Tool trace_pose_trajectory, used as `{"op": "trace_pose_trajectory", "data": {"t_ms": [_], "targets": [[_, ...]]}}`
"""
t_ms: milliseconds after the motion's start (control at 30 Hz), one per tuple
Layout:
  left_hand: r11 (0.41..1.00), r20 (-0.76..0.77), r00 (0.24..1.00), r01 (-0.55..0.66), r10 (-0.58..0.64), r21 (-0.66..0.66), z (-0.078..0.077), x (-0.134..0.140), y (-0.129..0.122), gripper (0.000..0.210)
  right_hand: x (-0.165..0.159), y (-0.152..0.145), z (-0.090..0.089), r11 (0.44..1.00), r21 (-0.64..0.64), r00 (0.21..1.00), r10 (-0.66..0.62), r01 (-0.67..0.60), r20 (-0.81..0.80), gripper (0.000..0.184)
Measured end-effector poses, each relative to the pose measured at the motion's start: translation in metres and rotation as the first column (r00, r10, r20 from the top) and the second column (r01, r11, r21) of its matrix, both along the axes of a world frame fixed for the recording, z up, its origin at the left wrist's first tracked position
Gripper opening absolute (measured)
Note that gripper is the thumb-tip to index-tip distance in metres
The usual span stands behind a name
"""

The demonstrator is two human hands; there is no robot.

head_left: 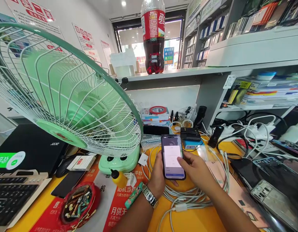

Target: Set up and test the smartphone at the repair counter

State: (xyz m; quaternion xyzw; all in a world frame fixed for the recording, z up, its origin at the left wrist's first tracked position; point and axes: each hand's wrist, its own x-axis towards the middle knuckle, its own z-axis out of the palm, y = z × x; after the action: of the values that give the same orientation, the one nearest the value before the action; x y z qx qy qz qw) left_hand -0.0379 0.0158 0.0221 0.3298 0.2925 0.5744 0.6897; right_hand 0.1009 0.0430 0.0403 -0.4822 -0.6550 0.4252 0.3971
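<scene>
A dark-framed smartphone (172,164) is held upright over the desk, its lit screen showing a white pop-up panel and "52" near the top. My left hand (157,177), with a metal-banded watch (149,196) on the wrist, grips the phone's left side from below. My right hand (196,169) is at the phone's right edge, its thumb touching the screen and its other fingers curled, partly hidden by the phone. Coiled white cables (185,195) lie beneath the hands. A green patterned lighter-like object (134,195) is beside my left wrist.
A green fan (117,162) looms at left, near a laptop (30,145) and keyboard (11,196). A red ashtray (97,196) holds many cigarette butts. A yellow bottle (120,178) stands behind it. Phone parts (267,193) lie at right; a cola bottle (153,42) tops the shelf.
</scene>
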Motion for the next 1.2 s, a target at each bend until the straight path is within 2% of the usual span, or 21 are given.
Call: {"op": "trace_pose_trajectory", "data": {"t_ms": [200, 433, 767, 1033, 1200], "targets": [[1.000, -0.021, 1.000, -0.003, 0.004, 0.017, -0.003, 0.000, 0.000, 0.057, 0.001, 0.001, 0.000, 0.998, 0.056, 1.000, 0.007, -0.005, -0.028, 0.029], [0.999, -0.015, 1.000, -0.017, 0.018, 0.041, -0.004, 0.001, 0.001, 0.054, 0.002, 0.002, -0.001, 0.999, 0.045, 1.000, 0.013, -0.012, -0.025, 0.031], [1.000, -0.001, 1.000, -0.004, 0.004, 0.023, -0.005, 0.004, 0.002, 0.059, 0.004, 0.007, -0.013, 1.000, -0.010, 1.000, 0.016, -0.016, -0.012, 0.033], [0.998, 0.019, 1.000, 0.017, -0.018, 0.061, -0.004, 0.002, 0.001, 0.059, 0.003, 0.005, -0.007, 1.000, -0.006, 0.999, -0.006, 0.006, -0.050, 0.035], [0.998, 0.006, 1.000, 0.021, -0.021, 0.054, -0.004, 0.002, 0.002, 0.058, 0.005, 0.006, -0.010, 1.000, -0.019, 0.998, -0.023, 0.022, -0.050, 0.035]]}}
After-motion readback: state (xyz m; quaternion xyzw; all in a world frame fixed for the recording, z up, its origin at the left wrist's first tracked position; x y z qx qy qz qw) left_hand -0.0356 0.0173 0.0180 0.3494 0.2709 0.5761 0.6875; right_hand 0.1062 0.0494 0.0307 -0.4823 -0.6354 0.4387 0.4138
